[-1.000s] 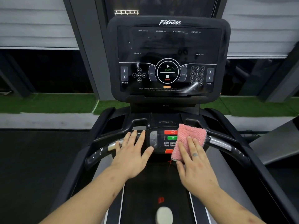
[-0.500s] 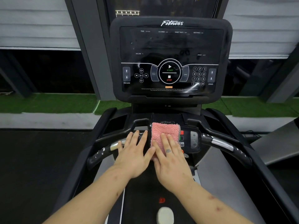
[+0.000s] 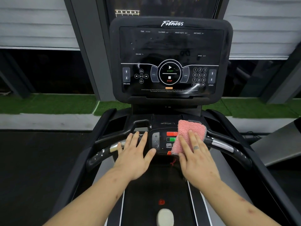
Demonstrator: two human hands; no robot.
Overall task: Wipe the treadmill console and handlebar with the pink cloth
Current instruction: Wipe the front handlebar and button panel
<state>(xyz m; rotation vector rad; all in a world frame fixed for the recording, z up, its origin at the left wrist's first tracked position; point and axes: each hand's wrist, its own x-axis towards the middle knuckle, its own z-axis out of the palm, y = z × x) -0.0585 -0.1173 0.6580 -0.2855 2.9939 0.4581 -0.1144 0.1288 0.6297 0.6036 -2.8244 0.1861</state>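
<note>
Down low, the left hand [image 3: 133,159] lies flat on the handlebar [image 3: 223,145], its grip slack and empty. Beside it, the right hand [image 3: 197,162] presses the pink cloth [image 3: 190,129] with straight fingers on the buttons [image 3: 170,133]. Farther up stands the dark console [image 3: 171,46].

Right hand [image 3: 197,162] presses pink cloth [image 3: 189,135] flat beside the red button [image 3: 171,133]; left hand [image 3: 134,156] rests on handlebar [image 3: 223,145] (fingers straight).

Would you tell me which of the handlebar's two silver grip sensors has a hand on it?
The left sensor, partly under the left hand; the right sensor lies bare, right of the pink cloth.
</note>
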